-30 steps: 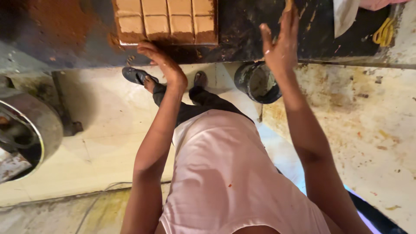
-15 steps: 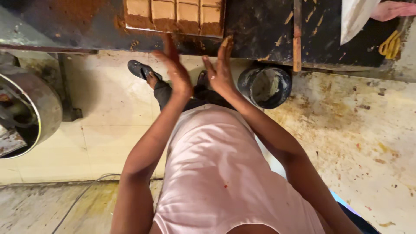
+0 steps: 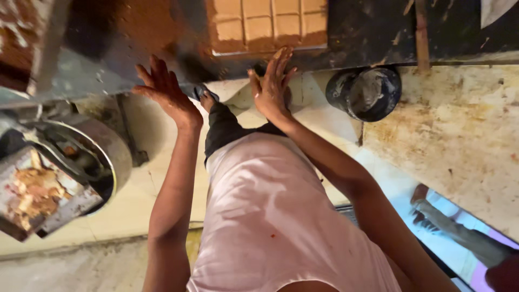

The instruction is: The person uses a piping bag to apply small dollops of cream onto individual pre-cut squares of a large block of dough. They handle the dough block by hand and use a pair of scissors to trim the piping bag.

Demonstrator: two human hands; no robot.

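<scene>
— Where are the hands now? A moment ago both were raised together at the front edge of the desk (image 3: 378,32).

— They've drawn apart. The left hand (image 3: 165,92) has swung out to the side and hangs in the air with the fingers spread wide, palm toward the dark desk front, holding nothing. The right hand (image 3: 273,81) is where it was, just below the tray of tan blocks (image 3: 267,24); it is open too, fingers straight, their tips at the desk edge right under the tray. I can't tell if they actually touch it.

— So nobody has hold of the tray?

— Not that I can see. It sits on the desk top, at the near edge, above the right hand. My guess is the person has let go of whatever they were pressing and is between moves, but that's only a reading of the posture.

— What's in the tray?

— A slab of light brown stuff scored into squares, with reddish-brown powder scattered on the desk to its left.

— Other containers?

— A dark round bucket (image 3: 365,92) on the floor under the desk edge, to the right of the right hand. Its inside is smeared grey; I can't make out anything in it. On the far left is a metal machine with a round drum (image 3: 92,157), and a tray on it carrying crumbly brown lumps (image 3: 32,192).
</scene>
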